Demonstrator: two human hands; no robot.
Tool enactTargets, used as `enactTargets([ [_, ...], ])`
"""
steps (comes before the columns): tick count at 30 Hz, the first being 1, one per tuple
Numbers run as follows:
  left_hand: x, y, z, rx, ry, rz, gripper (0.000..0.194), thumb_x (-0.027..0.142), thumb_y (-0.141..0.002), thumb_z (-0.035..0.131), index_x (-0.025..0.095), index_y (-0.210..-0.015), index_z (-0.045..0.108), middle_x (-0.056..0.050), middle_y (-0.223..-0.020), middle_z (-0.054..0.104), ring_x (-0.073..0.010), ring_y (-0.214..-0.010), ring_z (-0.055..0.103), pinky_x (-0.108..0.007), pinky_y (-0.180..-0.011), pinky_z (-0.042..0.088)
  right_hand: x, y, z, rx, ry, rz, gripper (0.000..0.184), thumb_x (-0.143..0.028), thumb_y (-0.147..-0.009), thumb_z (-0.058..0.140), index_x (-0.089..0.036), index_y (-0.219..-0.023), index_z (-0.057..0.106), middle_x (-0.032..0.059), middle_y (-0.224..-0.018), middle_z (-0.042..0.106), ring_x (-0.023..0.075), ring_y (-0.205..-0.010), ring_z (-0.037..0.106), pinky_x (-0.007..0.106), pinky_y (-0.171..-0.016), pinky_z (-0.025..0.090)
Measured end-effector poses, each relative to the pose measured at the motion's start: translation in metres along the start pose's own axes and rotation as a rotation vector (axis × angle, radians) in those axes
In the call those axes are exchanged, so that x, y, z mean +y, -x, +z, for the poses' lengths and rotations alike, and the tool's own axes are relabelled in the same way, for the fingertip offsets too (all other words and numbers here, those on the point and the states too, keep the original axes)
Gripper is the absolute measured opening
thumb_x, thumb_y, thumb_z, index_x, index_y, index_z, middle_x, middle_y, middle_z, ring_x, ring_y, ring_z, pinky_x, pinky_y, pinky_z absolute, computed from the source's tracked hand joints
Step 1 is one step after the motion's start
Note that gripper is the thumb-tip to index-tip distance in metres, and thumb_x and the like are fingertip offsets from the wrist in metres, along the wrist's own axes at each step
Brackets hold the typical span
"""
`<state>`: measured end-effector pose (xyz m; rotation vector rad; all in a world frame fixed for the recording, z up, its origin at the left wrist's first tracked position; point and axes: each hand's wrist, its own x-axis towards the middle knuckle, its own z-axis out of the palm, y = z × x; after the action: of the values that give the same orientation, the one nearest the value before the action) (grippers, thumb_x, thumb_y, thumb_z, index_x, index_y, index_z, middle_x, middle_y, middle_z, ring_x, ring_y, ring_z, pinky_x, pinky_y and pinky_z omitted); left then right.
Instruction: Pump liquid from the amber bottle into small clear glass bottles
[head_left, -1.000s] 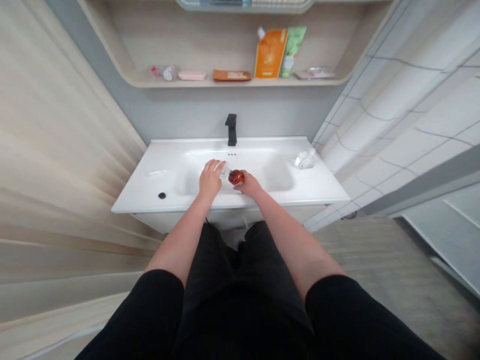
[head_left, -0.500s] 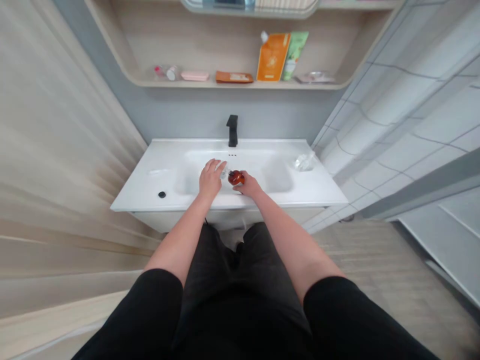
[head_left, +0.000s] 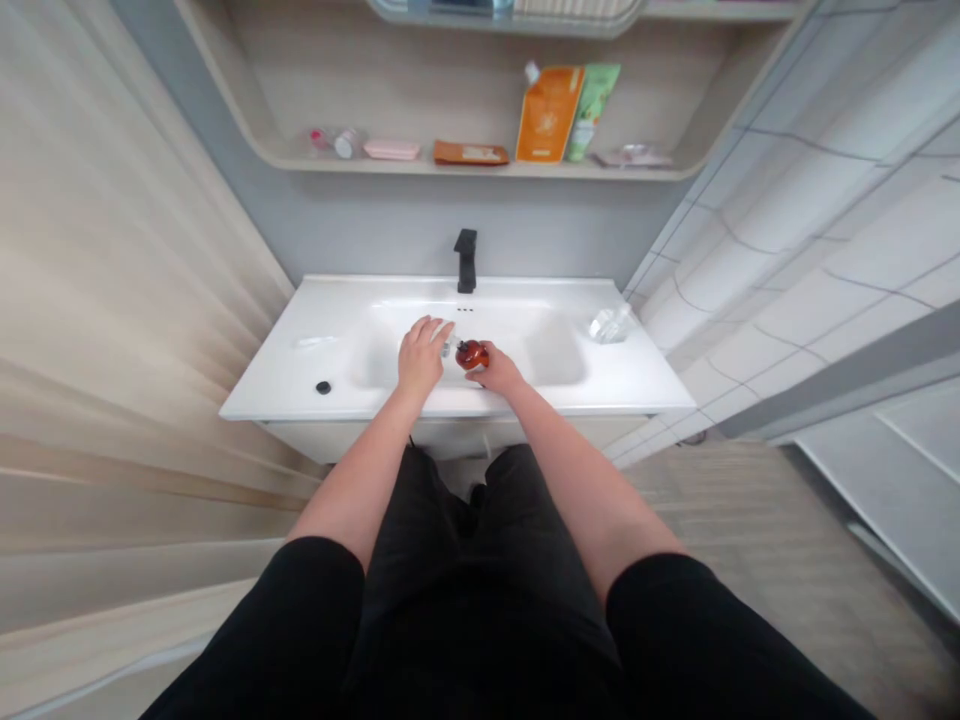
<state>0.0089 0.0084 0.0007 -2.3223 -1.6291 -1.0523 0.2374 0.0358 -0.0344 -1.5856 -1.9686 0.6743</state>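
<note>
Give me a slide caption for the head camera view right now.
Over a white sink, the right hand holds a red bottle, the left hand a partly hidden clear item.

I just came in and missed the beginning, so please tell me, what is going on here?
A person stands at the sink. The right hand holds a red-brown bottle, tipped toward the left hand, which seems to hold a small clear object near the bottle's neck. A small round black thing lies on the counter to the left.
</note>
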Motion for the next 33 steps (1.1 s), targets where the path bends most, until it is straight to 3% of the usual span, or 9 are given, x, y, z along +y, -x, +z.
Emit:
enactTargets([
  [9, -0.0001, -0.0007, 0.0022, 0.025, 0.009, 0.039, 0.072, -0.003, -0.096, 0.051, 0.027, -0.158, 0.073, -0.012, -0.162, 0.071, -0.0325, -0.167, 0.052, -0.053, -0.143, 0.044, -0.0001, -0.0002, -0.0013, -0.014, -0.011, -0.013, 0.08, -0.035, -0.08, 0.097, -0.027, -0.151, 0.061, 0.009, -0.136, 0.083, 0.0342, -0.123, 0.081, 0.048, -0.11, 0.063],
  [33, -0.0004, -0.0019, 0.0003, -0.017, 0.001, 0.048, 0.071, -0.005, -0.097, 0.052, 0.026, -0.157, 0.073, -0.013, -0.164, 0.07, -0.0331, -0.168, 0.051, -0.055, -0.144, 0.042, -0.0005, -0.0001, -0.0007, -0.007, 0.006, -0.022, 0.078, -0.035, -0.079, 0.1, -0.027, -0.148, 0.064, 0.009, -0.136, 0.084, 0.0349, -0.122, 0.082, 0.048, -0.111, 0.063],
])
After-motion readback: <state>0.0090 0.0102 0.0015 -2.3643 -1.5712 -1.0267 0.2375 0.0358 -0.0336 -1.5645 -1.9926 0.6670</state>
